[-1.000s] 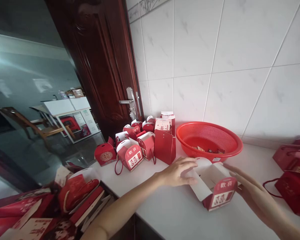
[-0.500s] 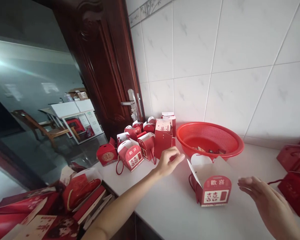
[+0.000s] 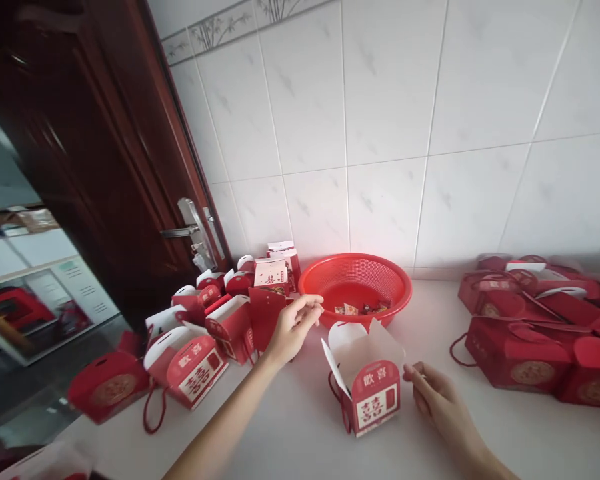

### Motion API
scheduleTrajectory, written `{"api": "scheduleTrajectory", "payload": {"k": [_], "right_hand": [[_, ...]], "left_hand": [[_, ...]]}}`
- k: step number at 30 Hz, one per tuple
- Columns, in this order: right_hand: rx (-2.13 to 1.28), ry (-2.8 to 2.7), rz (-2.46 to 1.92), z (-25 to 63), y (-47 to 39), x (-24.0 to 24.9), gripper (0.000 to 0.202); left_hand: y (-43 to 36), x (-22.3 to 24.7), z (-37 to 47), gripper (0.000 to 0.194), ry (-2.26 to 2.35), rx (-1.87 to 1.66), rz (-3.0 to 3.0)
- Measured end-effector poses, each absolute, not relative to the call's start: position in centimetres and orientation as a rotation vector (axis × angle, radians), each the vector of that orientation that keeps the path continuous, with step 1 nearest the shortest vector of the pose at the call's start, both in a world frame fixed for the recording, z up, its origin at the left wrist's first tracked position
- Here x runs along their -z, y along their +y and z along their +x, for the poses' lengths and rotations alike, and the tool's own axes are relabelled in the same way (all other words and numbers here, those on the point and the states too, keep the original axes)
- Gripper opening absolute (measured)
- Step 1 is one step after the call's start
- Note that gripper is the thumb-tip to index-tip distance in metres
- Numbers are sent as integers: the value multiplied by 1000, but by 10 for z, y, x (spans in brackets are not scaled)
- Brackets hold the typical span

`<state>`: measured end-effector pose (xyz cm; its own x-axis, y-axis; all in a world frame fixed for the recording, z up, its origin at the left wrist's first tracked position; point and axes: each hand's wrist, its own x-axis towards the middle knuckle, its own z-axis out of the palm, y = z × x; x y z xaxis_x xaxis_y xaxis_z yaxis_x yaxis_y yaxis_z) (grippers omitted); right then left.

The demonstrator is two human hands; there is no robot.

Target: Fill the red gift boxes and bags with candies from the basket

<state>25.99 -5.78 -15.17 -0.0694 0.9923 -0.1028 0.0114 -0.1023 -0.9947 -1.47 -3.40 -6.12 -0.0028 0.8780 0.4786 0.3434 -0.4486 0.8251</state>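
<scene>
An open red gift box with white flaps stands upright on the white counter. My right hand rests just to its right, fingers loosely curled, touching or nearly touching the box side. My left hand hovers at the near rim of the red mesh basket, fingers pinched together; whether it holds anything is too small to tell. Several wrapped sweets lie inside the basket.
A cluster of assembled red gift boxes sits to the left by the dark wooden door. A pile of flat and folded red boxes lies at the right against the tiled wall.
The view has swung right. My left hand has moved from the box up to the basket rim. My right hand has come closer to the box, which now stands upright and free.
</scene>
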Motion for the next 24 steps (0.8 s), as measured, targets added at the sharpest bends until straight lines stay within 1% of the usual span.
{"api": "scheduleTrajectory", "payload": {"k": [3,5,7,10,12,15,18,22,24], "right_hand": [[-1362,-1275,-1254,259,-56,157,66],[-1390,-1240,-1230,258,-55,160,65],[-1423,-1183,-1212,257,-55,162,68],[-1453,-1150,-1177,256,-56,165,71],[-1460,-1168,-1152,256,-56,169,72],[-1443,-1228,-1130,256,-53,176,71],[-1420,-1298,-1112,255,-51,182,72],[-1380,-1373,-1131,256,-50,185,72],[-1382,-1391,-1152,256,-52,184,72]], "left_hand": [[-10,49,-4,26,1259,-1291,1949],[9,39,5,25,1275,-1095,2082],[29,29,13,27,1376,-707,2224],[57,16,25,31,1533,13,2284],[73,14,32,31,1587,301,2237],[92,21,43,36,1682,513,2176],[105,35,55,44,1731,607,2152],[115,50,67,41,1709,595,2161],[120,53,69,48,1711,503,2206]]}}
